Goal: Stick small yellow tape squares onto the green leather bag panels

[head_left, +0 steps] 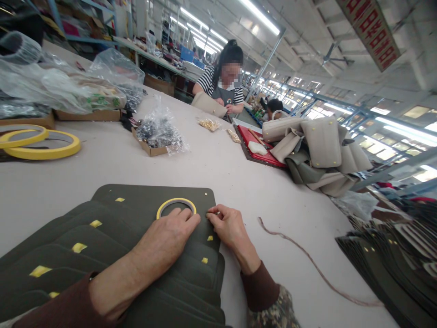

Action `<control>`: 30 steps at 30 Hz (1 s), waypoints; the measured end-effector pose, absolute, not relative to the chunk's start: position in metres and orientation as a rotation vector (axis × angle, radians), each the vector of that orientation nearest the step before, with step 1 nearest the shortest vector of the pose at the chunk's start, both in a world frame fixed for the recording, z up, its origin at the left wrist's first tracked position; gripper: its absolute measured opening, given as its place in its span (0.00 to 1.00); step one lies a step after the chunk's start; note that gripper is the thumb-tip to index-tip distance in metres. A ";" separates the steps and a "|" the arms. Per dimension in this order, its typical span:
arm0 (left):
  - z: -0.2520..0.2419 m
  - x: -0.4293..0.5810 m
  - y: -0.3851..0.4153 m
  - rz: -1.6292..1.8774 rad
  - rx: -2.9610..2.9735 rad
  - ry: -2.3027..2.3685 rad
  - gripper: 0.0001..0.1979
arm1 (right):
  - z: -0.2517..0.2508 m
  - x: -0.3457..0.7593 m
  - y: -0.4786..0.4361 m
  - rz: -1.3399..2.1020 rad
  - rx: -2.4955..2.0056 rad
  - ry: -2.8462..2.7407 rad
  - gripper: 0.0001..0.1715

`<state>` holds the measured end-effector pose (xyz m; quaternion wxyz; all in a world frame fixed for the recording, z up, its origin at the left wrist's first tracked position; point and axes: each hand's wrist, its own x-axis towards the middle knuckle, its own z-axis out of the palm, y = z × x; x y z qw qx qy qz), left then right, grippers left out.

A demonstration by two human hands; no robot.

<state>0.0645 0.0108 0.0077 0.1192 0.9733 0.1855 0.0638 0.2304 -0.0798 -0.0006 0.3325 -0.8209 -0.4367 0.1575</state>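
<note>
Dark green panels [153,192] lie fanned out in an overlapping stack before me, with small yellow tape squares [79,247] on several of them. My left hand [172,232] rests over the top panels, its fingers curled on the near rim of a roll of yellow tape [164,206]. At the right edge of the top panel, my right hand [227,223] has thumb and forefinger pinched together. Whatever lies between those fingertips is too small to make out. A tiny bright stud [205,194] shows at the panel's far right corner.
Larger yellow tape rolls [64,146] and a small carton of plastic-wrapped parts [155,148] stand to the left. Beige bags [321,141] pile up at right, beside a red board [262,150]. A cord [307,259] trails over the table. Opposite, a co-worker [221,79] handles a beige piece.
</note>
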 end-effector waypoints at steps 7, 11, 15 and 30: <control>-0.003 0.064 0.024 0.306 2.834 0.458 0.11 | -0.008 0.233 -0.097 0.601 -2.006 -0.935 0.10; 0.001 0.066 0.025 0.278 2.793 0.448 0.11 | -0.010 0.225 -0.095 0.281 -2.086 -1.177 0.08; 0.009 0.067 0.024 0.260 2.808 0.442 0.11 | -0.009 0.224 -0.085 0.184 -2.182 -1.261 0.09; -0.003 0.061 0.026 0.757 2.667 0.239 0.21 | 0.015 0.211 -0.096 0.332 -1.601 -1.351 0.11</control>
